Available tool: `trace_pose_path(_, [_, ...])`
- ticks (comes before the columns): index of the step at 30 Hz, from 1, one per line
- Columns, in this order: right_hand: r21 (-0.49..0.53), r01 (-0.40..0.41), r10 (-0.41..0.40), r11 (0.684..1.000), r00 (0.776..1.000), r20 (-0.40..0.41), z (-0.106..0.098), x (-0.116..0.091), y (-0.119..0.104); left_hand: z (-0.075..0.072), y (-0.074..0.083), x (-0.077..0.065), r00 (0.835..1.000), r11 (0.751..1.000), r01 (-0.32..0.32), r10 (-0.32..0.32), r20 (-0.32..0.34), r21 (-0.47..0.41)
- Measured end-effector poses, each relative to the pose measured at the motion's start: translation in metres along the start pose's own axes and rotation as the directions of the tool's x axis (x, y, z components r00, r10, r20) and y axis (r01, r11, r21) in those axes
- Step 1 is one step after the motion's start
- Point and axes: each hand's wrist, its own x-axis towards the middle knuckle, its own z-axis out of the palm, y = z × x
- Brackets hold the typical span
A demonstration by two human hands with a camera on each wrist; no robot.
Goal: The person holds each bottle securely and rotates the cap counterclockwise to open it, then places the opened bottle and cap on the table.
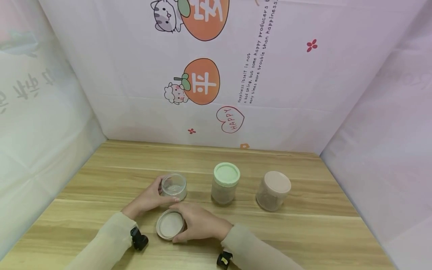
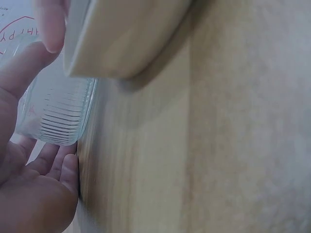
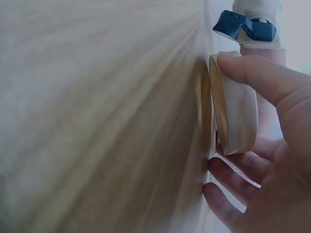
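Note:
A small clear glass jar (image 1: 174,186), with no lid on it, stands upright on the wooden table. My left hand (image 1: 150,197) holds it from the left, thumb along the near side and fingers round the far side. Ribbed glass of the jar (image 2: 60,109) shows between thumb and fingers in the left wrist view. Just in front of the jar, my right hand (image 1: 201,222) grips a round beige lid (image 1: 170,225) by its edge, hollow side up. From the right wrist view, the lid (image 3: 238,109) sits between thumb and fingers, close over the tabletop and slightly tilted.
A jar with a light green lid (image 1: 227,183) stands right of the glass jar. Farther right is another jar with a pale beige lid (image 1: 274,190). White printed cloth (image 1: 270,112) walls off the back and both sides of the table (image 1: 320,232).

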Motion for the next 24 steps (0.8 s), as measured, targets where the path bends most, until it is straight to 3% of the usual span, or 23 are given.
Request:
trace_pose_path(12, [-0.071, -0.104, 0.103, 0.992, 0.995, -0.009, 0.0041, 0.0023, -0.0058, -0.0001, -0.0013, 0.0009, 1.000, 1.000, -0.003, 0.003, 0.006, -0.003])
trace_pose_path(24, [-0.055, -0.063, 0.063, 0.996, 0.998, -0.002, -0.0023, -0.0022, -0.0077, -0.0014, 0.0013, 0.0011, 0.999, 0.999, -0.030, 0.030, 0.017, 0.015])
